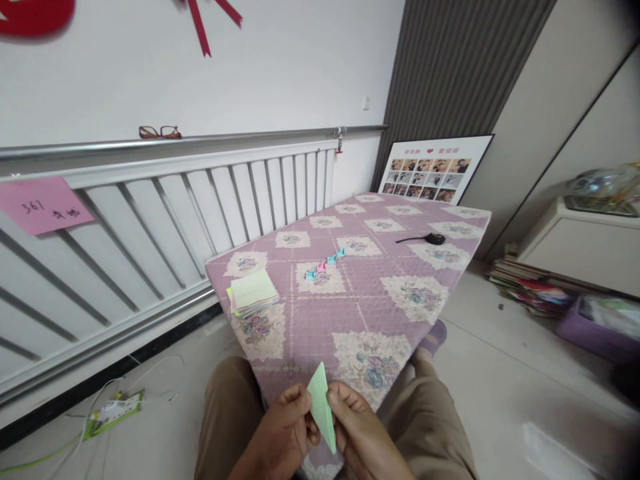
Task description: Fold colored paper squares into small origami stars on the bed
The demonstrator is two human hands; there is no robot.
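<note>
Between my two hands, over the near end of the cloth-covered table (pixel 320 343), is a folded piece of light green paper (pixel 321 407). My left hand (pixel 287 427) pinches its left edge with thumb and fingers. On the opposite edge, my right hand (pixel 357 427) grips it the same way. The paper stands tilted, with a pointed tip at the top. Farther up the table lies a short row of small folded paper pieces, blue ones and a pink one (pixel 321 266). A stack of coloured square paper (pixel 254 292) sits at the table's left edge.
A black object with a short strap (pixel 435 238) lies toward the table's far right. The white radiator (pixel 210 200) runs along the left, with glasses (pixel 160 132) on the pipe above. A framed photo board (pixel 433 170) leans behind the table. A power strip (pixel 114 415) with cables lies on the floor.
</note>
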